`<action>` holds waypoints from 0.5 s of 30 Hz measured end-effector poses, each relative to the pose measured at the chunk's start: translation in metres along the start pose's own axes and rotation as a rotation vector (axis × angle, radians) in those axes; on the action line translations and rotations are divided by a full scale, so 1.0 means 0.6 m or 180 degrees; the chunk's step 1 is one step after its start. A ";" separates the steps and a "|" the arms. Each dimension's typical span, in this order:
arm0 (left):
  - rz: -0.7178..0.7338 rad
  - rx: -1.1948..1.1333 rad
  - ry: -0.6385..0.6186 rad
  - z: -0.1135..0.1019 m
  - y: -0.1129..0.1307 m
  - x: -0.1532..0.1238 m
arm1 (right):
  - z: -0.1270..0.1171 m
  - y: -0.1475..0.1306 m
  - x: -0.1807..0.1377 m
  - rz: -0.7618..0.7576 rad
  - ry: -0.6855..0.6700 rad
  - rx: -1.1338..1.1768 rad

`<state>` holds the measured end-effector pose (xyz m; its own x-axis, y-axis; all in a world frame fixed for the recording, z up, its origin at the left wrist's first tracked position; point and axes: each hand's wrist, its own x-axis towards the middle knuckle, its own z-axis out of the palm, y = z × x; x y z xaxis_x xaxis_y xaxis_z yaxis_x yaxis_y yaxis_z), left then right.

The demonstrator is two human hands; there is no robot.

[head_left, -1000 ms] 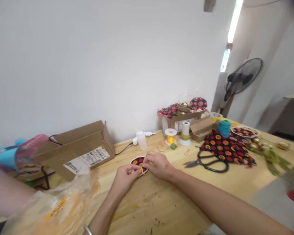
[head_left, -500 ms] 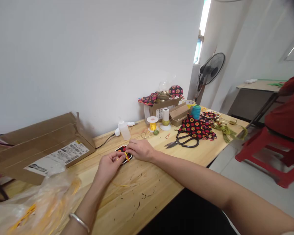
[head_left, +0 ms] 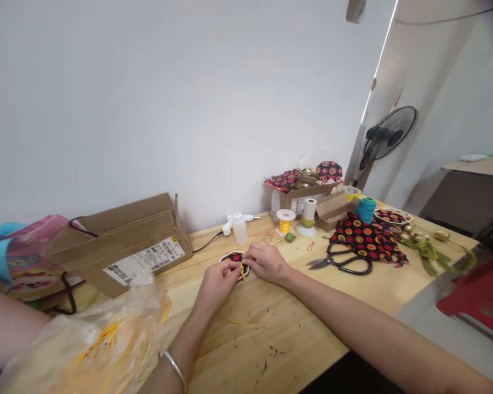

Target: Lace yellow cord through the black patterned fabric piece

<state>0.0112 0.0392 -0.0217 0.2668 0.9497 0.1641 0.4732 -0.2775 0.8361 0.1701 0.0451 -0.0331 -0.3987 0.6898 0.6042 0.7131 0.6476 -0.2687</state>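
A small round patterned fabric piece (head_left: 233,256), black with red and orange dots, lies on the wooden table (head_left: 271,328). My left hand (head_left: 216,282) and my right hand (head_left: 267,262) meet over it, both with fingers pinched on a yellow cord (head_left: 242,269) at the piece's edge. A silver bangle (head_left: 173,368) sits on my left wrist. A loose length of yellow cord trails on the table below my left hand.
Flat cardboard box (head_left: 127,246) at the left, clear plastic bag of yellow cords (head_left: 102,339) in front. Black scissors (head_left: 345,262), patterned cloth (head_left: 365,238), thread spools (head_left: 285,221), small white bottle (head_left: 240,229), teal spool (head_left: 365,209), open box (head_left: 308,194). Fan (head_left: 388,134), red stool (head_left: 476,301).
The view swung right, then back left. Both hands stay pinched on the yellow cord at the fabric piece, with only small finger shifts.
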 end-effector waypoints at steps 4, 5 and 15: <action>-0.0100 -0.0038 -0.0030 0.003 -0.002 0.000 | -0.001 0.002 -0.002 0.0106 -0.0070 0.0099; -0.0121 -0.0048 -0.0034 0.003 -0.003 0.000 | -0.001 0.002 -0.003 0.0126 -0.0081 0.0119; -0.0203 -0.0169 -0.0038 0.001 -0.002 -0.001 | -0.003 0.000 -0.004 0.0163 -0.0112 0.0136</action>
<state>0.0110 0.0386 -0.0229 0.2477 0.9633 0.1037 0.4445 -0.2081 0.8713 0.1718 0.0428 -0.0332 -0.3830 0.7330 0.5622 0.7081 0.6238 -0.3309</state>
